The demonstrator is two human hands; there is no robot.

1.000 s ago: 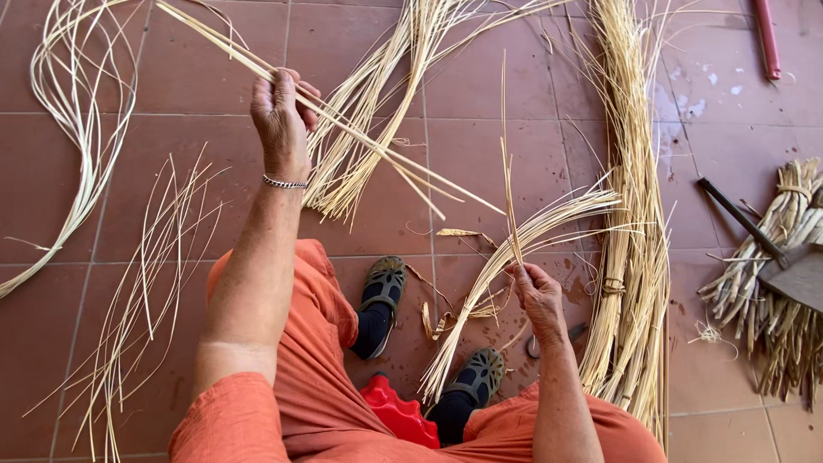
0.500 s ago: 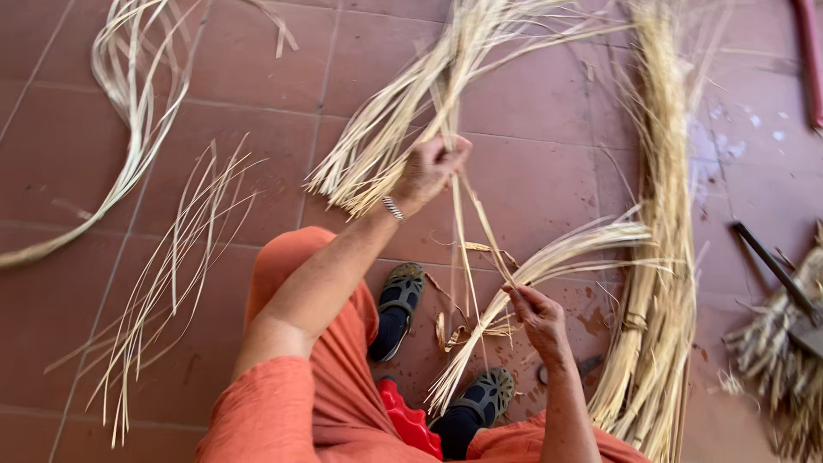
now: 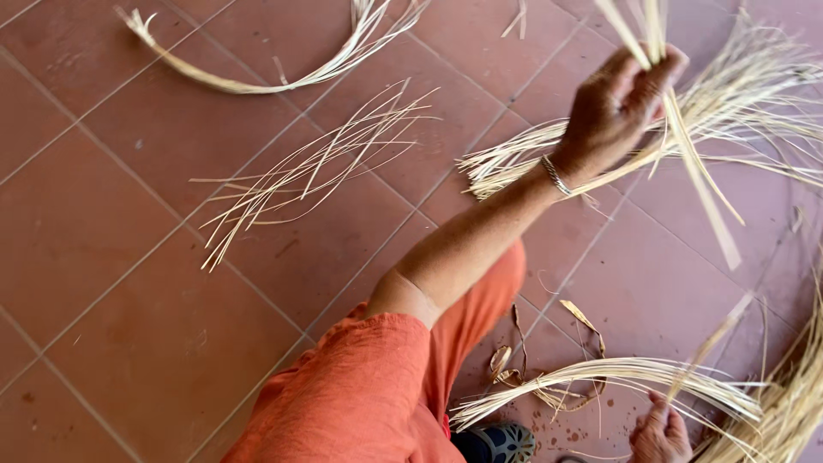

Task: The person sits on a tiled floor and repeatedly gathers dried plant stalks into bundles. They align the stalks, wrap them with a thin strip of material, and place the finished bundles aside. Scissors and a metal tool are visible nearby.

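My left hand (image 3: 619, 103) has risen since a second ago, grip pinched on flat straw strips (image 3: 686, 146) hanging below it; right hand (image 3: 660, 433) clasps a straw bundle (image 3: 600, 377) near the floor

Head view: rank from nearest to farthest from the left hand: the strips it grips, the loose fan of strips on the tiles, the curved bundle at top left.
1. Strips: pinched in the left hand, hanging down past it at upper right.
2. Loose fan: spread flat on the tiles, left of the forearm, mid-frame.
3. Curved bundle: on the floor at top left, beyond the fan.
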